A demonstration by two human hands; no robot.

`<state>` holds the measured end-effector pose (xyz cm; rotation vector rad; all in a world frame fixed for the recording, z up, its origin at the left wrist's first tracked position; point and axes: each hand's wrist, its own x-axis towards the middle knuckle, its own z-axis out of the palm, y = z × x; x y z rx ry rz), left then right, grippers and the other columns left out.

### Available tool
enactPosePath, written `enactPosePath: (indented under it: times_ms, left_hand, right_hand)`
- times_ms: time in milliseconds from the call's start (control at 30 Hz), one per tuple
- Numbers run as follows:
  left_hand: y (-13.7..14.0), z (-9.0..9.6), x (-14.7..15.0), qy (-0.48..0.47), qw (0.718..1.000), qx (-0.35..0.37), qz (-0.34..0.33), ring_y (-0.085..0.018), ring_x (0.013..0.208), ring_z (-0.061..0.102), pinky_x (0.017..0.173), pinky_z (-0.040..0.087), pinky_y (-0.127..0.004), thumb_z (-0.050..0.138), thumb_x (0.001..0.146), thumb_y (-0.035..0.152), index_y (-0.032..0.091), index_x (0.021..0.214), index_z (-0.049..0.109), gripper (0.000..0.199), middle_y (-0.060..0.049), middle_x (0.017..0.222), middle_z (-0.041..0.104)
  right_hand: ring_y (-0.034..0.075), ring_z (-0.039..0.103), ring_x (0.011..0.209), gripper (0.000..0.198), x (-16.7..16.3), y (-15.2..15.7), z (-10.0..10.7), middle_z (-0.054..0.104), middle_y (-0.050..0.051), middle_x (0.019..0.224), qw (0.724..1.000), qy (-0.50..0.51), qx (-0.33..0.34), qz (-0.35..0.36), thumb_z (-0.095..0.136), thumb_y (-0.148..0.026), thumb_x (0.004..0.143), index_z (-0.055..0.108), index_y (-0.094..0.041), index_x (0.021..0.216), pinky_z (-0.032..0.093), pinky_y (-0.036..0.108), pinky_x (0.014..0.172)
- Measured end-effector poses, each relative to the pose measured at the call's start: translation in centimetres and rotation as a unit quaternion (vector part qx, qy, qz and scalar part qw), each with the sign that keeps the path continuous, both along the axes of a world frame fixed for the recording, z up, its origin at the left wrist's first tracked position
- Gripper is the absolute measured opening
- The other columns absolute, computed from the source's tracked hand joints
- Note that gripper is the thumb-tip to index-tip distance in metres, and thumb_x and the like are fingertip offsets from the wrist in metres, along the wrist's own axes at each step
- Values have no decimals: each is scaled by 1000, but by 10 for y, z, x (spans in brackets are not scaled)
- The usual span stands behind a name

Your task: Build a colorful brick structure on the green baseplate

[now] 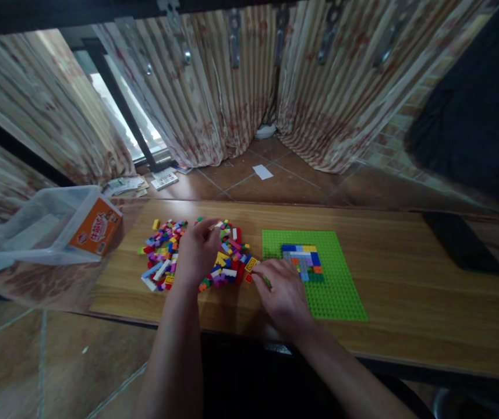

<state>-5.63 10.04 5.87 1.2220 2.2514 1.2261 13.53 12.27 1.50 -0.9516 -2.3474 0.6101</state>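
Observation:
My left hand (197,251) reaches over a pile of small coloured building bricks (162,250). Its thumb and fingers are curled together among the bricks; what they hold, if anything, is hidden. My right hand (282,291) is at the left edge of a green baseplate (340,297), fingers bent inward and closed. A bit of green shows between its thumb and fingers, too small to name. By its fingertips lie a yellow brick (251,265) and a small red brick (248,279). A multicoloured brick build (304,262) sits on the baseplate, just beyond my right hand.
All this lies on a long wooden table (406,279). A clear plastic bin (52,224) with an orange label stands at the left end. A dark flat object (459,241) is at the right. Behind are curtains (214,99) and a tiled floor with papers (262,171).

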Motion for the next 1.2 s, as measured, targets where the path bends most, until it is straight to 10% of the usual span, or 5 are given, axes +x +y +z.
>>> enactPosePath:
  times_ms: [1200]
  left_hand:
    - [-18,-1,-20,47,993,-101,-29,-13,58,51,57,36,-21,51,83,27,12,106,72,35,0,61,62]
  right_hand:
    - [28,52,108,23,-40,19,-9,61,10,115,997,-73,-8,-11,57,-30,88,70,-20,104,42,44,93]
